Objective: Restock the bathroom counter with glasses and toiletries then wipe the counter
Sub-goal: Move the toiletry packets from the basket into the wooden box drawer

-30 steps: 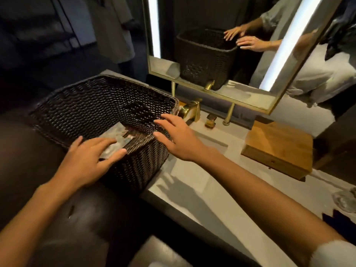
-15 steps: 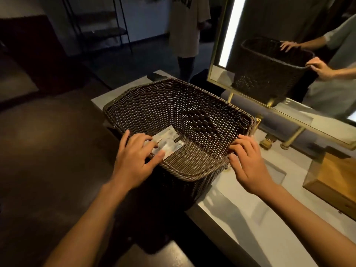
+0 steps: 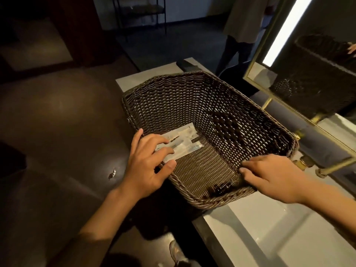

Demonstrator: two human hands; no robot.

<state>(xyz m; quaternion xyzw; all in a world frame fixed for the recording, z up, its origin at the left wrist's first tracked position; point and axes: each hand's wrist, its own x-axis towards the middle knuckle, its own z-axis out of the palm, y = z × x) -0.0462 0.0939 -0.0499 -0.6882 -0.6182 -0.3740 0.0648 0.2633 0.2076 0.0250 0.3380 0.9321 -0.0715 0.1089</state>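
between our hands, at the edge of the counter [image 3: 260,228], sits the wicker basket [image 3: 192,105]. our right hand [image 3: 273,176] curls over its near right rim, gripping it. our left hand [image 3: 146,164] pinches the toiletry packets [image 3: 183,141] against the near left rim, fingers on top. we judge this the restocking step: next, the packets need lifting out and laying on the counter beyond our right hand. past the basket stands the mirror [image 3: 308,78].

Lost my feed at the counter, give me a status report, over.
Left hand pinching pale packets inside wicker basket. Right hand gripping its near rim. Basket sits on counter end; brass tap fittings close beside right hand.
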